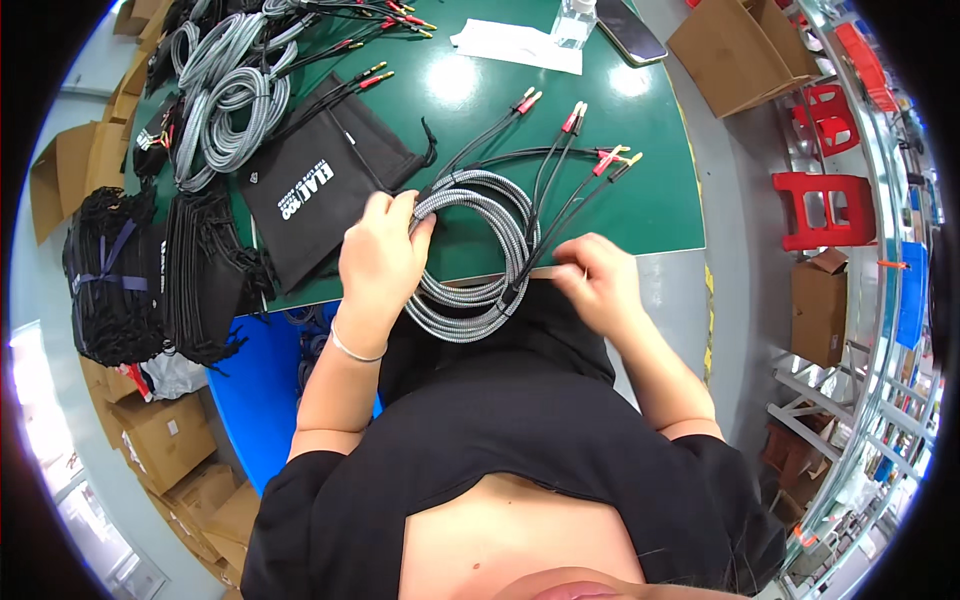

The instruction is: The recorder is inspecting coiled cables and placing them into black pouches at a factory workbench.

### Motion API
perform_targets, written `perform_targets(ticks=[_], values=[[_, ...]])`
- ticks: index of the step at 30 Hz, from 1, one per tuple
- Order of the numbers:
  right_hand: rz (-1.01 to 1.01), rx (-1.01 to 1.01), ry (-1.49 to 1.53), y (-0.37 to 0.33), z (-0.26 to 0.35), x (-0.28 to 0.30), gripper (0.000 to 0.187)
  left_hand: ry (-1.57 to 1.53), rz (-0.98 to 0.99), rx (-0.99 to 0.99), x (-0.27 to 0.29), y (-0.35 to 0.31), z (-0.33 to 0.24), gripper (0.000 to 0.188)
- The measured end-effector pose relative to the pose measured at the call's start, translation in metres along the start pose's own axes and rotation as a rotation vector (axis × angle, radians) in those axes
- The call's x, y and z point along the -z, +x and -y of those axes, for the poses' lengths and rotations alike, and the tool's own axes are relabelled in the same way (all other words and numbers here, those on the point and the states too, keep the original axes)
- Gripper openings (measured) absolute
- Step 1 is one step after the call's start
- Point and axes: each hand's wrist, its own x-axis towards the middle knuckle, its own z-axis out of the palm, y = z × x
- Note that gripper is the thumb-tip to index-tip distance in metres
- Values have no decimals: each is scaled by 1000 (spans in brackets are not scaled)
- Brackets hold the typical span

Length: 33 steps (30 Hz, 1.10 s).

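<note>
The coiled cable (517, 240) hung at the near edge of the green surface (660, 190), its upper loops over the tabletop and its lower loops past the edge, in front of the person's black clothing. It had a grey, finely patterned braid, wound in several round loops, with a dark band (510, 298) at the lower right. Thin black leads fanned out up and to the right, ending in plugs (571, 122) with gold-coloured tips, some sleeved in red, others in black.

The left hand (378, 245) had its grip closed around the coil's upper left side. The right hand (603, 282) was just beside the coil's right side, fingers loosely bent; whether its grip held anything small could not be told.

Left of the coil lay a black drawstring pouch (345, 185) with bold white lettering (309, 190), a smaller line beneath it and a small white mark near one corner. Further left, stacked black pouches (195, 265) carried white print, too small to make out.
</note>
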Motion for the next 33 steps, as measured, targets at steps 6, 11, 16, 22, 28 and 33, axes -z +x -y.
perform_targets(ticks=[6,11,16,22,28,33], values=[[-133,-40,99,5,44,-17,50,-407,-218,-214,21,-8,-15,31],[-254,118,524,30,53,-21,52,-958,165,-34,35,-15,-7,38],[-12,460,174,49,66,-3,44,-1465,533,55,44,-8,37,46],[124,434,-157,48,72,-4,48,-1015,586,-19,62,-11,18,62],[85,593,6,50,65,11,36,-894,561,-15,65,-25,17,51],[-62,673,-212,56,62,21,79,-708,490,-271,92,-40,2,38]])
